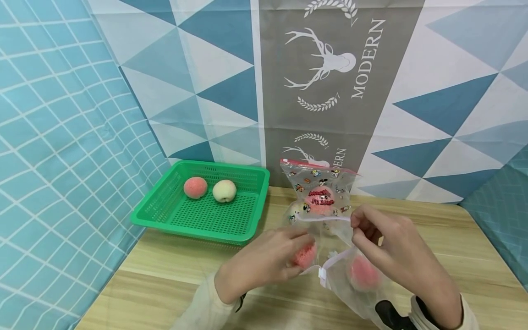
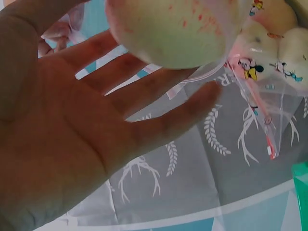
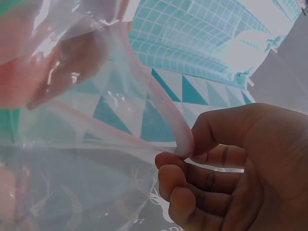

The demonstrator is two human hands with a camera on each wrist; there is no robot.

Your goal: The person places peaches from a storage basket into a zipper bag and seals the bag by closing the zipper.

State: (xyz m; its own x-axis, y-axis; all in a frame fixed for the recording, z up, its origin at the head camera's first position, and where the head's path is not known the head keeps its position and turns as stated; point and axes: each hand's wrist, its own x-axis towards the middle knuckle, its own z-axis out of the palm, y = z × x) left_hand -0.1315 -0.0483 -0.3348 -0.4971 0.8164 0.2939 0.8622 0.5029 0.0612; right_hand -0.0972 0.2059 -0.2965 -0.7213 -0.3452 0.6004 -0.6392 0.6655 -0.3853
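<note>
"Currently, how is each hand holding?"

"My right hand (image 1: 393, 247) is pinching the rim (image 3: 166, 108) of the clear bag (image 1: 348, 298) between thumb and fingertip. Judgement: the pinch is giving the mouth its gap, as limp plastic alone would probably be sagging."

"And the left?"

"My left hand (image 1: 266, 256) is gripping a peach (image 1: 306, 256), thumb and fingers about it, at the bag's mouth. Whether it is lying wholly inside, I am not able to tell. The slider (image 1: 322, 275) is sitting on the near side, likely leaving the gap unobstructed."

"Further out?"

"A bagged peach (image 1: 365, 273) is showing through the plastic near my right hand, its weight presumably steadying the bag. Behind, a printed bag (image 1: 346, 177) is holding other peaches (image 1: 321, 198). Leftward, a green basket (image 1: 261, 201) is bearing a blushed peach (image 1: 195, 188) and a pale peach (image 1: 224, 190), apparently placed for my left side."
</note>
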